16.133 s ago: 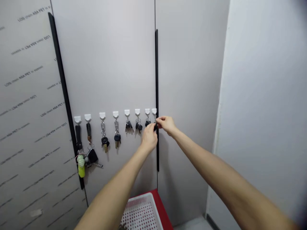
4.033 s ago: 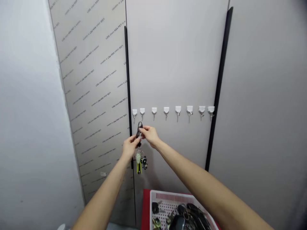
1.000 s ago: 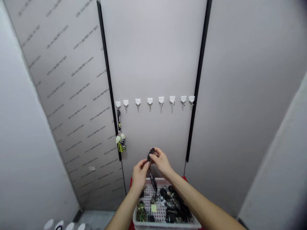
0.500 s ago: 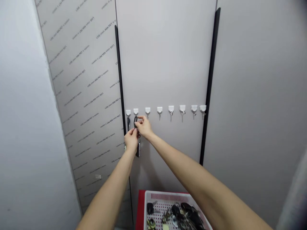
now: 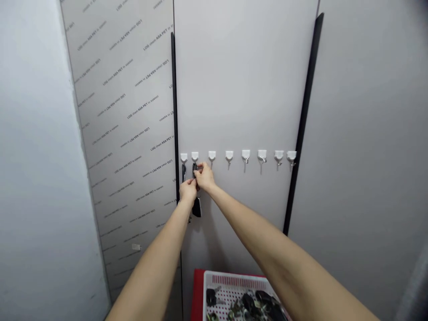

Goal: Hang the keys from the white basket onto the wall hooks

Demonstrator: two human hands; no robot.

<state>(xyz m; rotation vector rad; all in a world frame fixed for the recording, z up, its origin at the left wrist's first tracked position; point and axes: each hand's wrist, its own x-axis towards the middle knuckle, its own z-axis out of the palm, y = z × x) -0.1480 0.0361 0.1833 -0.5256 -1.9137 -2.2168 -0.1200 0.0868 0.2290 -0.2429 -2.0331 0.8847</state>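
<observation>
My left hand (image 5: pixel 188 191) and my right hand (image 5: pixel 204 176) meet just below the second white hook (image 5: pixel 195 156) from the left. Between their fingers is the black strap of a keychain (image 5: pixel 195 169), right at the hook; I cannot tell whether it is hooked on. A black fob (image 5: pixel 197 207) with a light edge hangs from it below my hands. Both hands are closed in a pinch. Another black strap (image 5: pixel 183 172) hangs from the leftmost hook (image 5: pixel 183 158), its lower part hidden behind my left hand.
More white hooks (image 5: pixel 245 154) run in a row to the right across the pale panel (image 5: pixel 240 89). Black handle strips (image 5: pixel 303 120) flank it. Below, a white perforated basket (image 5: pixel 234 279) with several keys (image 5: pixel 249 303) stands on something red (image 5: pixel 198 294).
The view has shifted, so hooks and panel appear further right. The keychain's strap is now closer to upright below the second hook, and the hanging fob has turned to show its flat face.
</observation>
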